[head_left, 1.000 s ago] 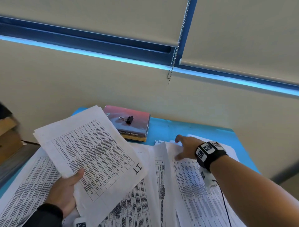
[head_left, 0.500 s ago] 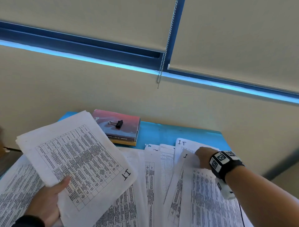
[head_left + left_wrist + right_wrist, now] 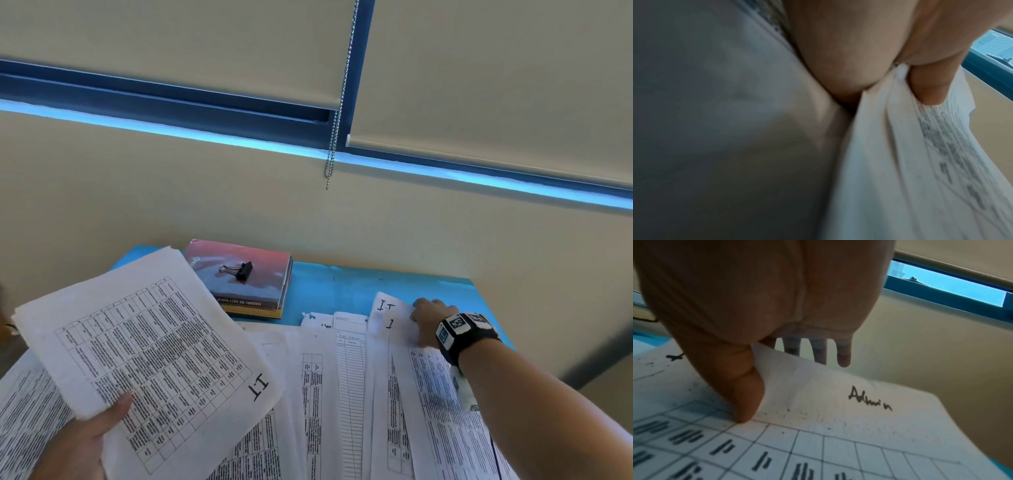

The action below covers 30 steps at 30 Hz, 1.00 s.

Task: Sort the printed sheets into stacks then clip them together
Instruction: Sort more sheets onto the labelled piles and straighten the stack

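Loose printed sheets point(image 3: 342, 394) cover the blue bench point(image 3: 342, 284). My left hand point(image 3: 85, 442) grips the I.T stack point(image 3: 147, 349) at lower left, collecting matches. At right, my right hand point(image 3: 428, 322) pinches a sheet corner point(image 3: 797, 378), lifting it to read labels.

Book point(image 3: 245, 278) on blue table point(image 3: 342, 284); roller blinds point(image 3: 479, 75), bead chain point(image 3: 337, 113).

Right wrist: black band point(image 3: 463, 331), white square-patterned tags.
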Tool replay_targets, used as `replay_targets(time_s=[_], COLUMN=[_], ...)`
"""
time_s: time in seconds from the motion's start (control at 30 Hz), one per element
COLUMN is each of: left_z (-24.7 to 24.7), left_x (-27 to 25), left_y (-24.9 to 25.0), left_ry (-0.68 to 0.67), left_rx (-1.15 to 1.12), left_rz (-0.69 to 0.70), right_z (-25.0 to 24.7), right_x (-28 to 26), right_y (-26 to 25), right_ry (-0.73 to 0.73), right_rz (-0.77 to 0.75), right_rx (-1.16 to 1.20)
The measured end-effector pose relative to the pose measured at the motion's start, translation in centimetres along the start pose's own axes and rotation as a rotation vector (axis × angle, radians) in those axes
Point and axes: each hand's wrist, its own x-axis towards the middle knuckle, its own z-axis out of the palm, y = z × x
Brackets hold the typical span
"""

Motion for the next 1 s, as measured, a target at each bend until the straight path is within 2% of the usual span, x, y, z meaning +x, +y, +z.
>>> replay_targets(time_s=[0.13,0.3,0.43,0.57,0.63,0.7,0.87,1.0], left_z=[-0.1,1.0,1.6,3.3,3.8,4.4,7.9,11.0], left_x=[0.3,-1.1,-3.4,-6.2,-7.1,-7.7,-11.2,-14.2], left_y=[-0.2,0.1,0.3,1.0,1.4,1.8,4.2,6.0], left_ry=[0.006,0.026,-0.038,-0.167,-0.184,-0.173,-0.237,-0.289], left_rx=[-0.004,0.062,0.07,0.027,-0.036,-0.006,0.165,0.416], left_rz=[0.038,0.111,0.167,0.175,0.19,0.232,0.4,0.585], right_z=[-0.5,-1.8,-4.8,-9.9,-12.6,-15.0,-19.4,-21.8], right_x=[-1.6,-3.9,-7.3,-11.8,-14.6,-17.2,-22.1,-24.8], right_y=[-0.3,0.3,0.3,-0.9,-1.7,-2.5,-3.7,-5.2], right_ry=[0.096,0.155,0.231,0.24,0.257,0.281,0.433,0.568], right_rz=[-0.026,-0.05,-0.134,-0.261,-0.305,-0.342,-0.414,-0.52], right_rx=[-0.013,0.358,0.468,0.348,0.308,0.307,0.244,0.242])
